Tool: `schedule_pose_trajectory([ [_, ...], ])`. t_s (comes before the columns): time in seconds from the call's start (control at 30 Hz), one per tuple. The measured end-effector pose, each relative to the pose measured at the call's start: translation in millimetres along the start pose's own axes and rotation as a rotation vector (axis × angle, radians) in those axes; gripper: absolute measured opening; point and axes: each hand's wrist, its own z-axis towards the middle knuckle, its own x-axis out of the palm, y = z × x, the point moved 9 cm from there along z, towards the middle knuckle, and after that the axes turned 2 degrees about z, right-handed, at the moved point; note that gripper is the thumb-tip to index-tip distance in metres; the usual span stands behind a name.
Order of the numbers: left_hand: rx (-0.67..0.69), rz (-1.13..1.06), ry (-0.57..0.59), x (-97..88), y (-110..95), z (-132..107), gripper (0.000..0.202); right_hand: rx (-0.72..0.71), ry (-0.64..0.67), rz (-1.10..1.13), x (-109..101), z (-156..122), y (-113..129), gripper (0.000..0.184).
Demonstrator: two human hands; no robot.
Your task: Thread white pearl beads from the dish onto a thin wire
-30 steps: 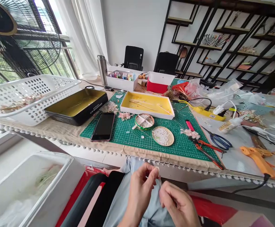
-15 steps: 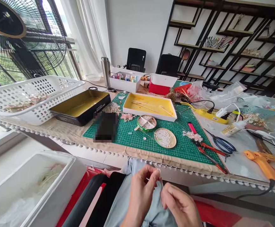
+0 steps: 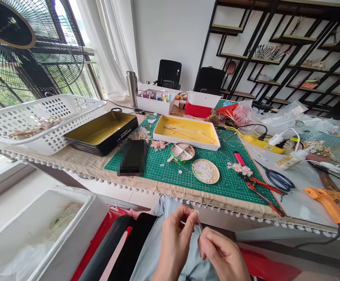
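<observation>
White and tiny, a piece (image 3: 197,213) is showing at the fingertips of the left hand (image 3: 178,233), whose thumb and forefinger are pinching it. Thin wire (image 3: 199,228) is running from beside the piece down to the right hand (image 3: 220,249), whose bent fingers are gripping it. Both hands are hovering over the jeans (image 3: 151,249), just off the near edge of the cloth (image 3: 79,160).

Beyond them, a green mat (image 3: 164,176) is lying on the cloth. Near its middle, a dish (image 3: 216,178) is holding white beads (image 3: 202,171); just far and left of it, a divided tin (image 3: 184,160) is holding more. A yellow-lined tray (image 3: 184,132) is sitting farther back. On the mat's left, a blurred phone (image 3: 131,156) is lying near a pink flower (image 3: 158,144). To the right, another flower (image 3: 240,169) is resting near the pruners (image 3: 265,199), scissors (image 3: 279,180) and an orange glue gun (image 3: 329,203).
</observation>
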Motion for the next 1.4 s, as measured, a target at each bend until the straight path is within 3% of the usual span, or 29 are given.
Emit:
schedule_pose_trajectory([
  [0.4,0.040,0.135,-0.001,-0.9,-2.3,-1.1,0.032,0.057,-0.002,0.047,-0.1,0.0,-4.5,0.049],
  [0.5,0.153,0.273,-0.074,-3.0,-10.3,-6.0,0.025,0.100,-0.013,0.046,-1.3,-1.0,-8.0,0.051],
  [0.63,0.380,0.405,-0.187,-1.2,-25.5,-19.0,0.021,0.234,-0.070,0.167,-4.9,-0.3,-32.2,0.054],
  [0.77,0.406,0.385,-0.123,5.7,-25.8,-20.7,0.022,0.248,-0.148,0.240,-19.9,7.7,-50.9,0.051],
  [0.87,0.296,0.300,-0.032,8.7,-18.1,-14.7,0.021,0.133,-0.231,0.109,-41.3,13.4,-42.6,0.036],
  [0.97,0.123,0.126,0.075,13.3,-3.2,-8.7,0.027,-0.091,-0.086,-0.274,-34.7,15.6,-15.0,0.024],
  [1.03,0.036,0.014,0.130,15.9,5.0,-6.7,0.033,-0.191,0.008,-0.513,-23.6,12.8,-5.5,0.028],
  [1.17,-0.014,-0.094,0.179,14.3,6.2,-5.7,0.041,-0.201,0.011,-0.676,-27.4,9.9,-13.8,0.035],
  [1.4,-0.057,-0.048,0.166,11.9,2.0,-9.9,0.044,-0.136,-0.160,-1.029,-84.0,0.9,-35.0,0.037],
])
